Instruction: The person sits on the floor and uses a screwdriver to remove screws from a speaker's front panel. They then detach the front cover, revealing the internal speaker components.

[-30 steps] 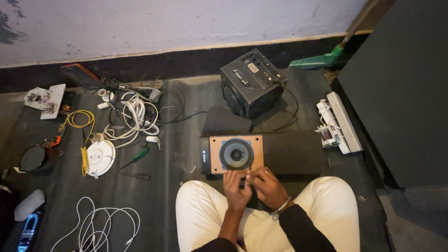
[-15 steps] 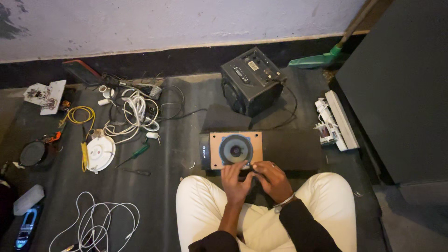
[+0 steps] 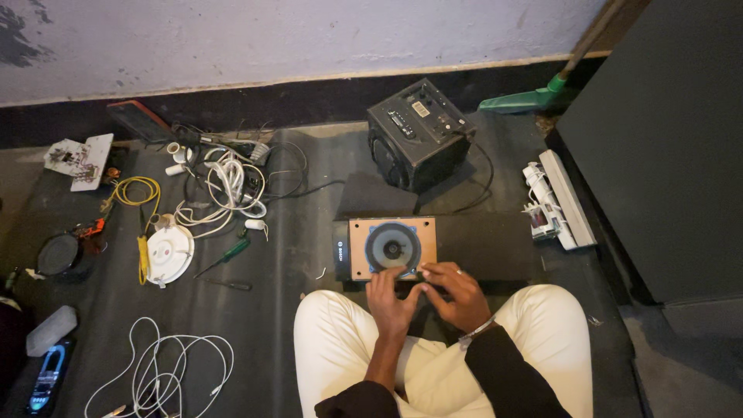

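While I look down from the head camera, both hands meet at the near edge of the speaker panel [image 3: 392, 248], a tan board with a round grey driver set in it, lying flat on a long black cabinet [image 3: 480, 246] on the dark floor just ahead of my crossed legs. My left hand [image 3: 389, 300] has its fingers curled together with the tips touching the board's near rim; my right hand [image 3: 458, 294] lies just beside it, fingers bent and pressed on the same edge, though I cannot tell whether either pinches anything small. Beyond the board stands a black amplifier box [image 3: 418, 133]. Well to the left lie a tangle of white cables [image 3: 224, 190], a green-handled screwdriver [image 3: 226, 255] and a white round disc [image 3: 169, 254].
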